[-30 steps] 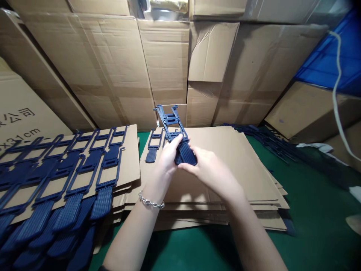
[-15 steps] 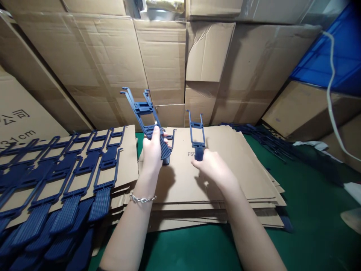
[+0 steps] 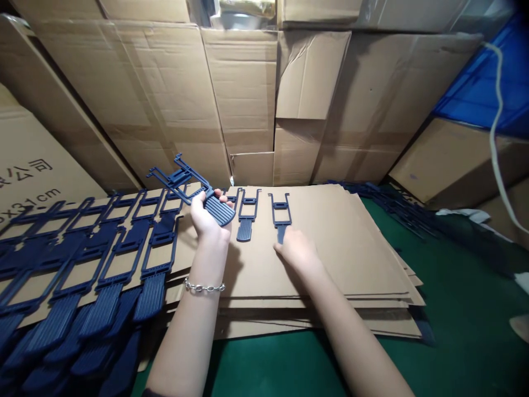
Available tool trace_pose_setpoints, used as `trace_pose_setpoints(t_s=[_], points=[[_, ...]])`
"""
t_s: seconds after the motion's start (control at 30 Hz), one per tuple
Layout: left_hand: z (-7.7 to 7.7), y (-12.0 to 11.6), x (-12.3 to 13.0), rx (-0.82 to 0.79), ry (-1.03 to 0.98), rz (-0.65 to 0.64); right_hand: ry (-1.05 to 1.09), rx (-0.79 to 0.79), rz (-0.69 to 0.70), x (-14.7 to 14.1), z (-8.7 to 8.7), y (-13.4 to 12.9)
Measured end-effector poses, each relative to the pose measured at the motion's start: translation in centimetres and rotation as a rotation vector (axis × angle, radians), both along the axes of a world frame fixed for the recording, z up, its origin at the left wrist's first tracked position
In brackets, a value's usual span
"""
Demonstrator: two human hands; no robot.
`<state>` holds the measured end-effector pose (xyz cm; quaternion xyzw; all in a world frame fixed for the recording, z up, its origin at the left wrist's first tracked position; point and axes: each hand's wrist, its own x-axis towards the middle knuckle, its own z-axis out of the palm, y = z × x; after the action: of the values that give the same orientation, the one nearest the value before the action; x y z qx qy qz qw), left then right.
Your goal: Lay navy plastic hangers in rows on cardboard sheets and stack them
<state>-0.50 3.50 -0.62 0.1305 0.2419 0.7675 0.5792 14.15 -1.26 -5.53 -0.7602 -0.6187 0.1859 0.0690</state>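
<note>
My left hand (image 3: pixel 210 218) is closed around a few stacked blue plastic frames (image 3: pixel 219 211), tilted with their prongs to the upper left. On the cardboard sheet (image 3: pixel 330 242) lies one blue frame (image 3: pixel 281 212), its ribbed end under the fingers of my right hand (image 3: pixel 297 247), which grips it. Between my hands a second blue frame (image 3: pixel 245 229) lies flat on the cardboard, with part of another showing just left of it, behind my left fingers.
Rows of blue frames (image 3: pixel 151 298) cover the cardboard at the left. Thin dark blue parts (image 3: pixel 392 201) lie at the back right on the green table (image 3: pixel 463 309). Stacked cardboard boxes (image 3: pixel 165 88) stand behind. A white cable (image 3: pixel 498 110) hangs at the right.
My right hand has lowered its frame onto the cardboard. My left hand has moved left and tilted its stack leftward, uncovering the frame lying between my hands.
</note>
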Motion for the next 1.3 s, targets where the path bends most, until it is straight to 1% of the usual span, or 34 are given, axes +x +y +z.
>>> trace_pose_setpoints(t_s=[0.07, 0.1, 0.2, 0.27, 0.37, 0.5, 0.57, 0.63, 0.7, 0.77, 0.83, 0.9, 0.97, 1.03, 1.17, 1.23, 1.3], points=[[0.1, -0.1, -0.2, -0.008, -0.032, -0.027, 0.004, 0.016, 0.038, -0.3, -0.3, 0.1], [0.0, 0.0, -0.3, -0.018, -0.059, -0.066, 0.006, 0.033, 0.054, -0.4, -0.5, 0.2], [-0.4, 0.2, -0.5, -0.066, -0.166, -0.235, 0.022, 0.092, 0.082, -0.8, -1.1, 0.5], [-0.7, 0.4, -0.6, -0.116, -0.238, -0.302, 0.026, 0.111, 0.088, -1.0, -1.5, 0.8], [-1.0, 0.6, -0.5, -0.154, -0.289, -0.301, 0.008, 0.126, 0.103, -1.2, -1.8, 1.1], [-0.7, 0.5, -0.3, -0.129, -0.239, -0.309, 0.008, 0.154, 0.117, -1.3, -2.0, 1.2], [-0.5, 0.3, -0.1, -0.112, -0.181, -0.317, 0.03, 0.158, 0.12, -1.2, -2.1, 1.2], [-0.3, 0.1, 0.3, -0.102, -0.083, -0.349, 0.081, 0.201, 0.112, -1.0, -1.8, 1.3], [-0.3, -0.3, 1.0, -0.09, 0.079, -0.371, 0.194, 0.32, 0.103, -0.5, -1.2, 1.2], [-0.5, -0.6, 1.7, -0.078, 0.263, -0.405, 0.372, 0.477, 0.099, 0.0, -0.3, 1.0], [-0.8, -1.0, 2.4, -0.036, 0.389, -0.443, 0.559, 0.571, 0.14, 0.4, 0.8, 0.5], [-1.1, -1.4, 3.0, 0.023, 0.459, -0.522, 0.649, 0.577, 0.217, 0.5, 1.7, -0.1], [-1.4, -1.6, 3.3, 0.057, 0.513, -0.582, 0.611, 0.548, 0.285, 0.2, 2.4, -0.8], [-1.7, -1.7, 3.5, 0.066, 0.568, -0.618, 0.545, 0.534, 0.286, -0.3, 2.7, -1.3], [-2.2, -1.7, 3.6, 0.131, 0.699, -0.598, 0.56, 0.48, 0.204, -0.9, 2.4, -1.4], [-2.5, -1.6, 3.6, 0.164, 0.803, -0.556, 0.584, 0.448, 0.177, -0.9, 2.1, -1.3], [-2.7, -1.5, 3.6, 0.2, 0.899, -0.514, 0.611, 0.442, 0.182, -1.0, 1.8, -1.2]])
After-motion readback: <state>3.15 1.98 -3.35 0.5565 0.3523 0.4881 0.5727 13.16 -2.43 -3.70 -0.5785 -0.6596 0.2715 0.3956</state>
